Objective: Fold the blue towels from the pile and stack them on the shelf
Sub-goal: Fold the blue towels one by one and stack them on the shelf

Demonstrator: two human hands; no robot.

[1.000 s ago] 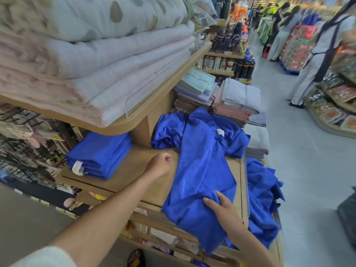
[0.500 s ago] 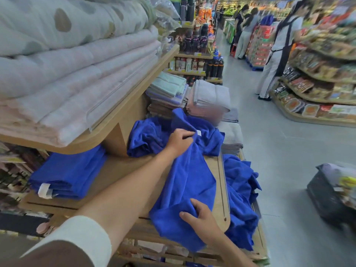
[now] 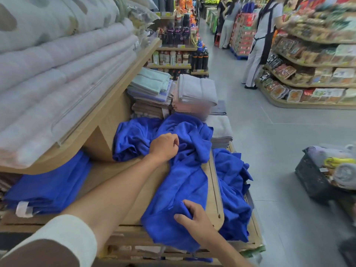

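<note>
Left hand (image 3: 164, 146): fingers (image 3: 174, 140) curled into the blue towel (image 3: 183, 182) at its far end. Right hand (image 3: 194, 216) grips the near end. Towel drapes over the shelf (image 3: 104, 170) edge. Risk: lifting may drag the loose pile (image 3: 134, 135) off.

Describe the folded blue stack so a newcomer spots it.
Start at the wooden shelf under the overhanging quilts. At its left end sits the folded stack. Unlike the loose towels crumpled to its right, it is flat and shows a white tag.
</note>
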